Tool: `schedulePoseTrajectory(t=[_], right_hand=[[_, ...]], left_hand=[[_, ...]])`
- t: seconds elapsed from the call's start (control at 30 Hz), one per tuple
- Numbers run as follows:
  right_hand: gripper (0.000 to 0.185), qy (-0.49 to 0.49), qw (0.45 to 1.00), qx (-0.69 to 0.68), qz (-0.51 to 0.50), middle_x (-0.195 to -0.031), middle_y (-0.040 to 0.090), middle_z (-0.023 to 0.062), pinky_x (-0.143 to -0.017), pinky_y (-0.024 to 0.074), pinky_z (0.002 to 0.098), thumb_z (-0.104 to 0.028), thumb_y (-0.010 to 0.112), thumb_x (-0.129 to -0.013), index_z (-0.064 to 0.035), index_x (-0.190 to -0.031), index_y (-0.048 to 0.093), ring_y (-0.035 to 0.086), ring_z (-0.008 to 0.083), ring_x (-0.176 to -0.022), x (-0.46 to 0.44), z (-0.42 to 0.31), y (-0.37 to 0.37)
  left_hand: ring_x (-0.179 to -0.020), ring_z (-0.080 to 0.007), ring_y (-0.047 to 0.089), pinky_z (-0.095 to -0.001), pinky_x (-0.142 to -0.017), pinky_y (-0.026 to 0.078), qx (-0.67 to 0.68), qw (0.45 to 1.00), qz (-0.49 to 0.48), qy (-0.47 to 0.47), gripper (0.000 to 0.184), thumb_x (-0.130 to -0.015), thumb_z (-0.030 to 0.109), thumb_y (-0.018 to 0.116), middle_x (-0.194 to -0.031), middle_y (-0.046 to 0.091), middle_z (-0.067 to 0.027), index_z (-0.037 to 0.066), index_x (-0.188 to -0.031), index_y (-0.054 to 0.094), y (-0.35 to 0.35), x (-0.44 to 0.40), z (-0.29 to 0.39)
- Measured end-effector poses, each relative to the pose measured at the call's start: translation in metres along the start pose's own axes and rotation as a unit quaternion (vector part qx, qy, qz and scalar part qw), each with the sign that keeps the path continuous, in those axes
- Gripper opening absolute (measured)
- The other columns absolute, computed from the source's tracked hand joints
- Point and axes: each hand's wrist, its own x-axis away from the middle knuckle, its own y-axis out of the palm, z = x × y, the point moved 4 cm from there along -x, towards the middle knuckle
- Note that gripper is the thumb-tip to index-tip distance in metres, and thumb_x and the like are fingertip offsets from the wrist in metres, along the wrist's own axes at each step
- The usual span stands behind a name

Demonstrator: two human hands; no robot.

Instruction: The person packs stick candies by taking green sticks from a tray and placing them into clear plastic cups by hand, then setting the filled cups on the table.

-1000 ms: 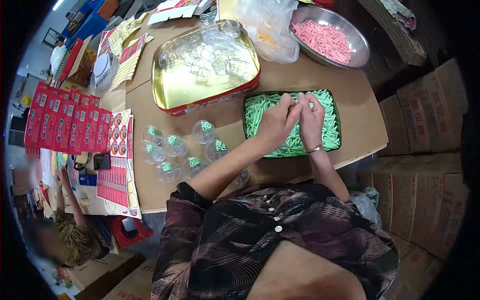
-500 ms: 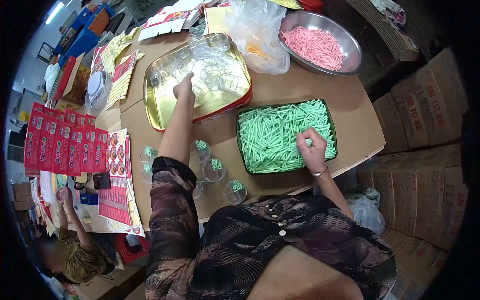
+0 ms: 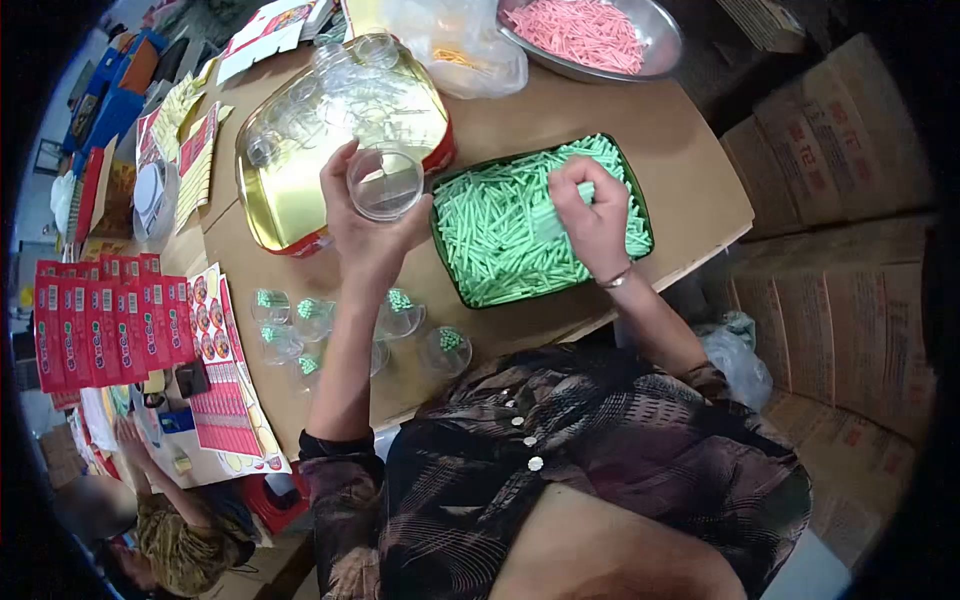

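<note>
1. Both hands are occupied on either side of one landmark, the dark-rimmed tray heaped with loose green sticks.
2. Just left of the tray, the person's left hand is curled around a clear round cup, its circular end turned up toward the camera. No sticks show inside it.
3. Above the tray's right part, the right hand is closed in a fist around a bundle of green sticks. Blur hides how many it grips.
4. Left of the tray and nearer the person's body stand several similar cups, green stick ends showing inside them.
5. Left of the tray and farther from the body, a gold-lined tin holds more clear cups.
6. Beyond the tray's far side are a steel bowl of pink sticks and a clear plastic bag.
7. Judging by the grips, the step in hand is pairing cup with bundle; they are apart. Joining them would call for a steady, open-ended cup and a bundle kept tight with its ends lined up.
</note>
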Motion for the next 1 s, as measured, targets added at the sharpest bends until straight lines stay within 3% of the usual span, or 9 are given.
schedulePoseTrajectory(t=[0.1,0.17,0.3,0.53,0.7,0.87,1.0], right_hand=[[0.011,-0.049,0.996,-0.067,0.012,-0.072,0.054,-0.0003,-0.062,0.0377,0.0206,-0.003,0.058,-0.085,-0.0031,-0.075,0.054,0.044,0.0083,-0.064,-0.018,-0.035,0.014],[0.012,-0.033,0.996,-0.074,0.02,-0.071,0.054,-0.0006,-0.06,0.0372,0.0199,-0.004,0.059,-0.086,-0.0032,-0.075,0.054,0.044,0.0076,-0.063,-0.024,-0.051,0.023],[0.016,-0.062,0.995,-0.08,0.026,-0.071,0.054,-0.0016,-0.056,0.0356,0.0185,-0.007,0.062,-0.088,-0.0033,-0.074,0.055,0.041,0.0058,-0.059,-0.028,-0.05,0.032],[0.016,-0.2,0.979,0.03,0.028,-0.069,0.054,-0.0004,-0.053,0.0368,0.0208,-0.007,0.069,-0.083,-0.0054,-0.073,0.056,0.043,0.0081,-0.057,-0.021,-0.055,0.033],[0.017,-0.232,0.97,0.062,0.03,-0.069,0.054,0.0002,-0.053,0.0381,0.0219,-0.007,0.072,-0.08,-0.0068,-0.073,0.056,0.045,0.0098,-0.057,-0.019,-0.06,0.034],[0.018,-0.296,0.951,0.088,-0.001,-0.07,0.055,-0.0004,-0.051,0.0384,0.0223,-0.007,0.073,-0.078,-0.0077,-0.073,0.056,0.046,0.0105,-0.055,-0.023,-0.063,0.037],[0.019,-0.351,0.926,0.143,-0.005,-0.07,0.055,-0.001,-0.049,0.0381,0.0224,-0.007,0.073,-0.077,-0.0084,-0.072,0.055,0.045,0.0111,-0.053,-0.021,-0.066,0.04]], left_hand=[[-0.107,-0.0242,0.055,-0.0342,-0.093,0.046,-0.003,0.999,-0.032,0.031,0.07,-0.065,0.001,0.076,-0.12,0.051,-0.014,0.004,-0.126,0.042,0.025,0.015,0.017],[-0.105,-0.0236,0.056,-0.0336,-0.091,0.047,-0.016,0.998,-0.039,0.053,0.07,-0.065,0.001,0.076,-0.12,0.052,-0.0133,0.004,-0.126,0.043,0.036,0.024,0.027],[-0.102,-0.0227,0.058,-0.0325,-0.087,0.049,-0.014,0.997,-0.031,0.072,0.07,-0.064,0.001,0.077,-0.118,0.053,-0.0127,0.004,-0.125,0.043,0.05,0.032,0.043],[-0.094,-0.0208,0.061,-0.0309,-0.081,0.051,-0.035,0.995,-0.023,0.09,0.069,-0.062,0.001,0.077,-0.112,0.056,-0.0112,0.004,-0.124,0.045,0.052,0.036,0.052],[-0.091,-0.0195,0.061,-0.0305,-0.08,0.051,-0.061,0.99,0.024,0.126,0.068,-0.062,0.001,0.077,-0.107,0.059,-0.0101,0.005,-0.123,0.045,0.047,0.037,0.051],[-0.088,-0.0191,0.061,-0.0294,-0.08,0.05,-0.014,0.997,0.015,0.07,0.066,-0.063,0.002,0.078,-0.104,0.059,-0.0084,0.005,-0.121,0.046,0.042,0.035,0.049],[-0.089,-0.0193,0.061,-0.0285,-0.079,0.05,-0.02,0.996,0.015,0.083,0.065,-0.063,0.002,0.078,-0.105,0.058,-0.008,0.005,-0.12,0.046,0.039,0.033,0.048]])
